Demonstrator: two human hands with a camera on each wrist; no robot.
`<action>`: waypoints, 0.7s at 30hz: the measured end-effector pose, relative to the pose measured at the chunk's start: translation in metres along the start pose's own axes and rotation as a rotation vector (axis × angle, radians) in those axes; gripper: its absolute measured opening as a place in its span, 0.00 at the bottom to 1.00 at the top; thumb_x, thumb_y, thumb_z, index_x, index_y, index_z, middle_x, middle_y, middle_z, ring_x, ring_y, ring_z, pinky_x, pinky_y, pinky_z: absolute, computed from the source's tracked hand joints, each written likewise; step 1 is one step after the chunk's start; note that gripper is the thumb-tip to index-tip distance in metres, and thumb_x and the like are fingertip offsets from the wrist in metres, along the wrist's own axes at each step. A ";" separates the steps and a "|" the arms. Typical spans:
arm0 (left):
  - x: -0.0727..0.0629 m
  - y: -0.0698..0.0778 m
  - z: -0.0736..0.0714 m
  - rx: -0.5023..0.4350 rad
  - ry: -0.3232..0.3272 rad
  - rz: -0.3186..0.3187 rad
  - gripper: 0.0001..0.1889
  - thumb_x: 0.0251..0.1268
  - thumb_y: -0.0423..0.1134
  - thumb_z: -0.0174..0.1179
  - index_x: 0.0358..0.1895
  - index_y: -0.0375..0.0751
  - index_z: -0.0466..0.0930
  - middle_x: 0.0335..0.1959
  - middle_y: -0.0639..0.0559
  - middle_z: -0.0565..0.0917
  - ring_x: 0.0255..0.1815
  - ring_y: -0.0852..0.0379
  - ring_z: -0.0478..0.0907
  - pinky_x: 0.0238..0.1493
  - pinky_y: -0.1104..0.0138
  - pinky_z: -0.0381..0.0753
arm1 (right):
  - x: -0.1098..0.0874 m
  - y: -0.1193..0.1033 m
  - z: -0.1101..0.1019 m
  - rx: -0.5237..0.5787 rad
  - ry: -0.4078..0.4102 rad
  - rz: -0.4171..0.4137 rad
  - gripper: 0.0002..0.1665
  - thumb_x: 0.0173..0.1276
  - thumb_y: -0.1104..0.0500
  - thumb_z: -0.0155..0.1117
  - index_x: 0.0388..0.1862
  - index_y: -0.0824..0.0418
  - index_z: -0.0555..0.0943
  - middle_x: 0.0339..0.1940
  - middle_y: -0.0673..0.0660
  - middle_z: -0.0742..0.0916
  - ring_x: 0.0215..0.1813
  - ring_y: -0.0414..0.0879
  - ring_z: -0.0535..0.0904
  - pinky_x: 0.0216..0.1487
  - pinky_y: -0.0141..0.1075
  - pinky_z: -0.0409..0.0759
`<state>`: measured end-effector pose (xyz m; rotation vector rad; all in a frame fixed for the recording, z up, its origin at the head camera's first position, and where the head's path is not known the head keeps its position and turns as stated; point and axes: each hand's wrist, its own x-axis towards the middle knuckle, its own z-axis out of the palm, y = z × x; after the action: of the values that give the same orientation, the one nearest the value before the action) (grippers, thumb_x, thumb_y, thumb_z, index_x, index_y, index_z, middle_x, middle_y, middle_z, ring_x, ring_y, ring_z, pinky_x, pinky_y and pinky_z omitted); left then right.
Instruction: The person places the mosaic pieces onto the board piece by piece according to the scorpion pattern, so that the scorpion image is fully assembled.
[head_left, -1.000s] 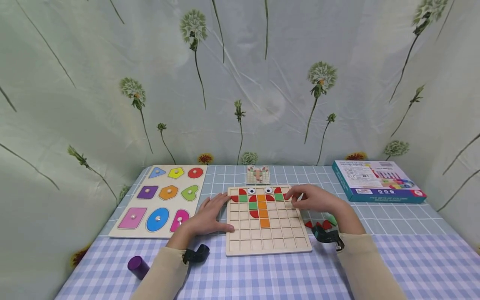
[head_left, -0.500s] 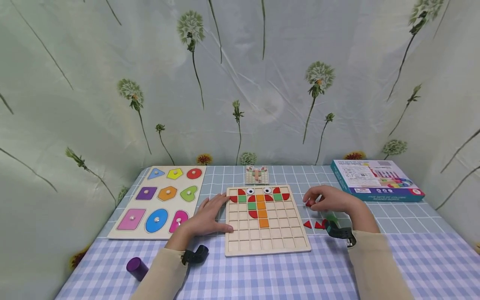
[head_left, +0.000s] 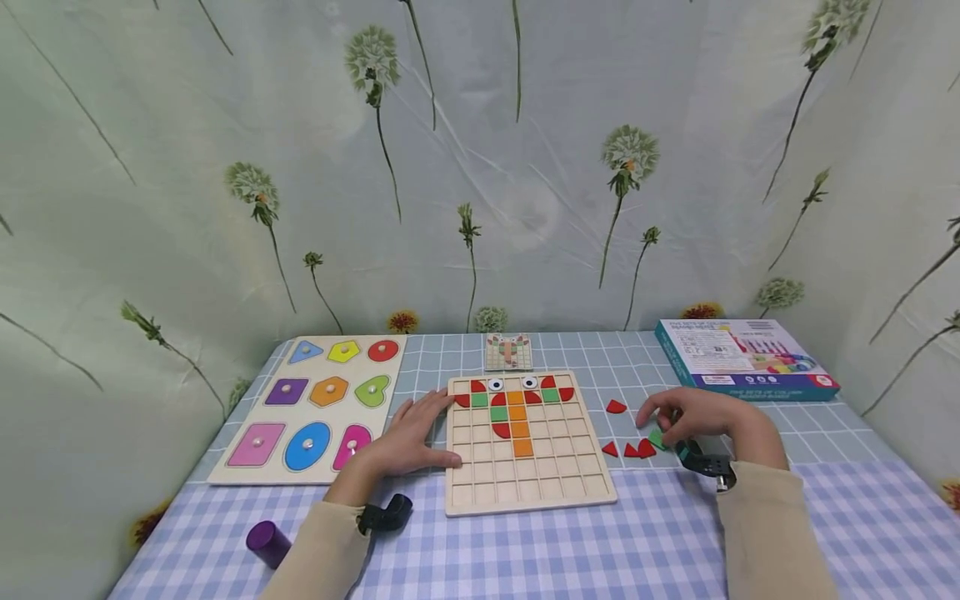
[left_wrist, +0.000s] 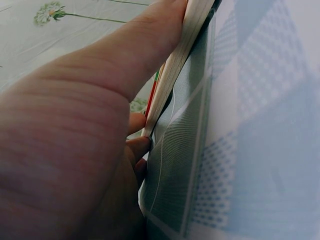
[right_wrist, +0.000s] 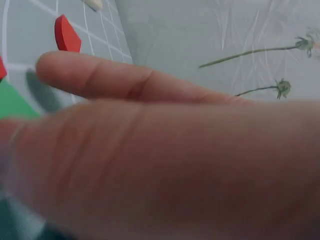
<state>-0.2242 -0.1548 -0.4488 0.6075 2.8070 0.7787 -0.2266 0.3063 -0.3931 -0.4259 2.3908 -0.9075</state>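
Beside a loose green piece (head_left: 657, 439), the right hand (head_left: 705, 413) arches downward.

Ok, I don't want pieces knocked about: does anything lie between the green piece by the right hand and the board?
Yes: red pieces lie between the green piece and the board, appearing flat enough to lift over. Nothing visible stands between the right hand and the green piece.

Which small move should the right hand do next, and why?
The right hand should probably pinch the flat green piece near its thumb: on the square pale wooden board, the second orange square down has a green square on its left, a bare cell on its right.
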 end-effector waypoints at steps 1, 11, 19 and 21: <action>0.000 0.000 0.000 0.000 0.001 -0.001 0.55 0.49 0.64 0.72 0.79 0.49 0.56 0.82 0.49 0.55 0.84 0.46 0.45 0.82 0.44 0.36 | -0.001 0.001 0.000 0.001 -0.010 0.007 0.19 0.59 0.68 0.68 0.51 0.60 0.82 0.28 0.51 0.75 0.34 0.44 0.71 0.35 0.34 0.70; -0.001 0.002 -0.002 -0.005 0.002 -0.012 0.55 0.48 0.63 0.72 0.79 0.50 0.56 0.82 0.49 0.55 0.84 0.46 0.45 0.82 0.44 0.36 | 0.006 0.003 0.003 0.006 0.011 0.070 0.17 0.58 0.66 0.71 0.47 0.59 0.81 0.24 0.51 0.75 0.32 0.47 0.71 0.33 0.35 0.70; -0.001 0.003 -0.002 -0.003 0.002 -0.023 0.55 0.48 0.64 0.72 0.79 0.50 0.56 0.82 0.50 0.55 0.84 0.46 0.45 0.83 0.44 0.36 | 0.013 -0.003 0.007 -0.038 0.077 0.093 0.16 0.57 0.62 0.75 0.44 0.58 0.81 0.24 0.52 0.76 0.31 0.46 0.72 0.33 0.35 0.71; -0.001 0.003 -0.001 -0.003 0.001 -0.022 0.55 0.48 0.63 0.72 0.79 0.50 0.56 0.82 0.50 0.55 0.84 0.46 0.45 0.83 0.44 0.36 | 0.015 -0.003 0.008 -0.058 0.094 0.091 0.15 0.57 0.62 0.75 0.42 0.58 0.81 0.24 0.52 0.77 0.30 0.46 0.72 0.33 0.35 0.71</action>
<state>-0.2229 -0.1534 -0.4460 0.5751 2.8075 0.7795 -0.2332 0.2926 -0.4017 -0.2991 2.5052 -0.8363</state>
